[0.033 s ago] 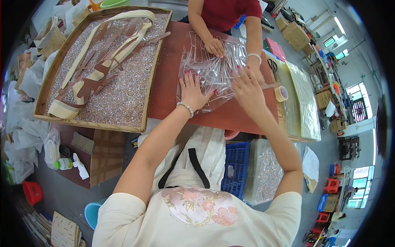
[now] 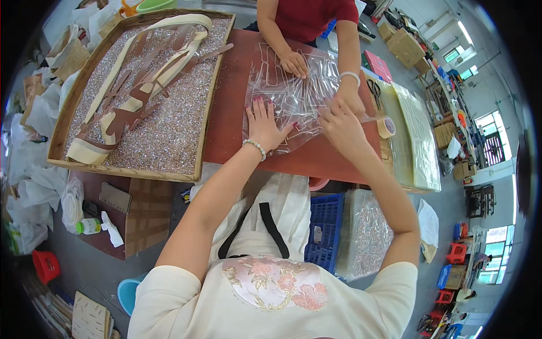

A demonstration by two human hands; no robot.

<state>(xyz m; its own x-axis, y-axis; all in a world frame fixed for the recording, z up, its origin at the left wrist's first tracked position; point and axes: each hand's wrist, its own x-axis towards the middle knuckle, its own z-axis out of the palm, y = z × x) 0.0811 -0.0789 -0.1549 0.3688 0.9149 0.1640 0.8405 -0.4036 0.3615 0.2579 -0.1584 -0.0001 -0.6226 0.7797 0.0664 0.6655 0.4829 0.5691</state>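
A clear plastic sheet [image 2: 293, 93] with outlined shapes lies on the red-brown table [image 2: 231, 113]. My left hand [image 2: 265, 127] rests flat on its near left part, fingers spread, a bead bracelet on the wrist. My right hand [image 2: 339, 121] is pinched at the sheet's right edge, where a strip of tape runs from a tape roll [image 2: 386, 127]. Across the table a person in a red top has one hand [image 2: 293, 62] on the sheet's far part and the other hand [image 2: 351, 97] just beyond my right hand.
A big woven tray [image 2: 204, 124] of glittery bits with beige and brown strips fills the table's left. Scissors [image 2: 374, 87] and stacked sheets [image 2: 418, 141] lie to the right. Below the table stand a blue crate [image 2: 324, 226] and a glitter bag [image 2: 367, 231].
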